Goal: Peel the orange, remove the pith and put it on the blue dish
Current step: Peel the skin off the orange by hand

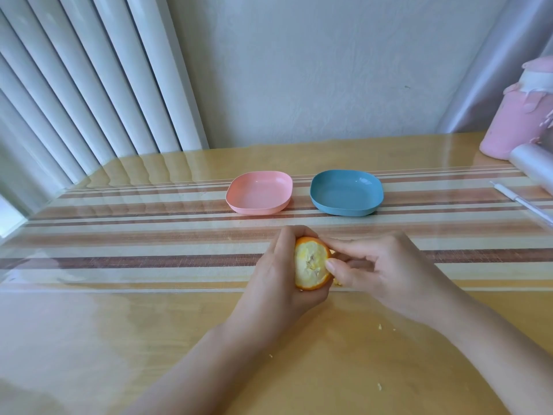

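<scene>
My left hand [275, 277] grips a small orange [311, 263] just above the table, near the middle of the view. The side of the orange that faces me is stripped to pale yellow pith, with orange rind left around its rim. My right hand [380, 271] pinches the rind at the orange's right edge between thumb and forefinger. The blue dish [347, 194] sits empty on the striped mat beyond the hands, slightly to the right.
An empty pink dish [258, 193] stands left of the blue one. A pink bottle [514, 115], a clear roll [535, 163] and a white pen-like stick [523, 202] lie at the right edge. Small peel crumbs [380, 327] dot the near table. A radiator fills the left.
</scene>
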Demonstrator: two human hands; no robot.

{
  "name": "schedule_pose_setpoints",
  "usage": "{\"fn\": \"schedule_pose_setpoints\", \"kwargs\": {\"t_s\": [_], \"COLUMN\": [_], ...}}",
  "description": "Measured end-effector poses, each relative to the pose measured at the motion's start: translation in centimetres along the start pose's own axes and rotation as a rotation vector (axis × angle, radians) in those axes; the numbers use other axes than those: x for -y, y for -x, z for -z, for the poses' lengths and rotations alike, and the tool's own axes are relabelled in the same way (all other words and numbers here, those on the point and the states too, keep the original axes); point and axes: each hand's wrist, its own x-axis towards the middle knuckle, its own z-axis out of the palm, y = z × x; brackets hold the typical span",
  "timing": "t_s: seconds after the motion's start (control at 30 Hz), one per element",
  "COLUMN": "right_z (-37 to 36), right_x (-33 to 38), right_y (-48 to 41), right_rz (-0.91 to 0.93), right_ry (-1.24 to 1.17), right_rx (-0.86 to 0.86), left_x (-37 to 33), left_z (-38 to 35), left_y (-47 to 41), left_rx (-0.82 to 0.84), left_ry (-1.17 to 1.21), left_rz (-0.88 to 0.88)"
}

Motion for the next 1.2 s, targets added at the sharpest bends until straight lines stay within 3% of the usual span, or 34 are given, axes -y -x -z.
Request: {"fn": "schedule_pose_setpoints", "kwargs": {"t_s": [0.1, 0.23, 0.33, 0.5, 0.67, 0.83, 1.0, 1.2], "right_z": [0.2, -0.9, -1.2, -0.6, -1.1, -0.7, 0.6, 0.1], "right_x": [-0.3, 0.1, 0.5, 0.4, 0.7, 0.1, 0.0, -1.1], "right_y": [-0.1, -0.2, -0.3, 0.2, 0.0, -0.3, -0.3, -0.6], "right_rz": [-0.031, 0.095, 0.137, -0.069, 0.033, 0.108, -0.003, 0.013], "right_ry": [0.027, 0.415, 0.551, 0.167, 0.531, 0.522, 0.295, 0.34], "right_rx": [-0.009, -0.174, -0.245, -0.05, -0.168, -0.202, -0.296, -0.203], "left_x": [0.0, 0.1, 0.2, 0.2, 0.1, -0.1, -0.7, -0.5], "left_z": [0.1, -0.2, -0.2, 0.0, -0.3, -0.2, 0.4, 1.1], "left_y": [0.0, 0.2, 0.3, 0.1, 0.2, 0.1, 0.0, -0.3], "left_rx": [0.035, 0.055, 0.052, 0.04, 0.059, 0.085, 0.16, 0.238], "left_ry": [-0.017, -0.03, -0.028, -0.048, -0.08, -0.029, 0.217, 0.384], "left_rz": [-0.027, -0.031, -0.035, -0.044, -0.033, 0.017, 0.123, 0.204]}}
